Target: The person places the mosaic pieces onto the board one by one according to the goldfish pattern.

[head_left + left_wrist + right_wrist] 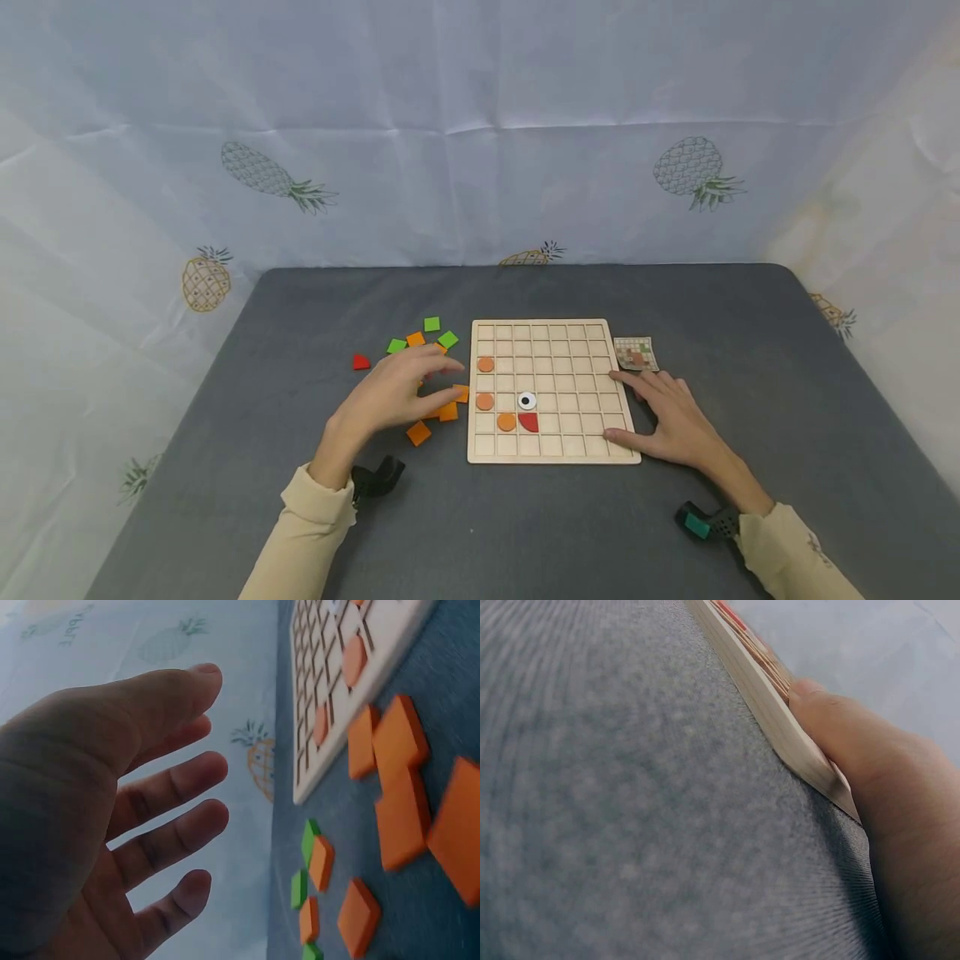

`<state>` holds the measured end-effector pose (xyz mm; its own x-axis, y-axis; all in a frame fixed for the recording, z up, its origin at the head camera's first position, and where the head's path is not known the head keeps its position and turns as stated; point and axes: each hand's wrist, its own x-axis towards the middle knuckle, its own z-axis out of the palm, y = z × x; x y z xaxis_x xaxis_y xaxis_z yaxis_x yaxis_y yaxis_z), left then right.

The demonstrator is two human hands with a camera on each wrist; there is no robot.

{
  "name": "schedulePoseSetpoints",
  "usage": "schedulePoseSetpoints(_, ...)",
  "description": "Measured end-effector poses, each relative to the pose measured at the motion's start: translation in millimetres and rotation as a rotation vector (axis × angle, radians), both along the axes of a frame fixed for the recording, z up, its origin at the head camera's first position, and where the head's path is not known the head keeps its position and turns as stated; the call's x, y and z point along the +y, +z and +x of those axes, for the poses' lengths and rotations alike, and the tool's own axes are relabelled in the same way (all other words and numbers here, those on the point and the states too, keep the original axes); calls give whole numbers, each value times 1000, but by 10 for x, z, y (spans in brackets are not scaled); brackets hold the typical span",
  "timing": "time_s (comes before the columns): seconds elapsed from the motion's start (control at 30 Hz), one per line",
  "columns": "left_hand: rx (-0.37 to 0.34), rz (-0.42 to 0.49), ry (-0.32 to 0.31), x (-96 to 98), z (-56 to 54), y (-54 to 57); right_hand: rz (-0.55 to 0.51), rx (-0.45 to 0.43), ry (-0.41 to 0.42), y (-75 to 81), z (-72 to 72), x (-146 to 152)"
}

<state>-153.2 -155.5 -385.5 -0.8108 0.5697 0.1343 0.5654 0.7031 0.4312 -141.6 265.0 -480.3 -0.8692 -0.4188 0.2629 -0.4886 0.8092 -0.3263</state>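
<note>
My left hand (396,385) hovers over a loose heap of small tiles left of the board, fingers parted and slightly bent; the left wrist view shows nothing between thumb and fingers. Orange square tiles (419,433) lie under and beside it. On the pale wooden grid board (573,383) sit orange discs (486,364), a white eye disc (527,407) and, directly below the eye, a red quarter-round tile (529,422). My right hand (670,427) rests at the board's right edge, its thumb (840,724) lying on the rim and the other fingers spread.
Green square tiles (432,323) and a red quarter-round tile (361,362) lie at the heap's far and left sides. A small printed pattern card (636,345) lies beside the board's upper right. The dark grey table (525,533) meets a pineapple-print cloth (465,192) behind.
</note>
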Motion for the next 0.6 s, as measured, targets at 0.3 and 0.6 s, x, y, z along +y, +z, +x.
schedulePoseSetpoints(0.3, 15, -40, -2, -277, 224, -108, -6, -5, -6, -7, -3, 12)
schedulePoseSetpoints(0.6, -1, 3, 148, -408, 386, -375, -9, -16, -3, -17, -7, 13)
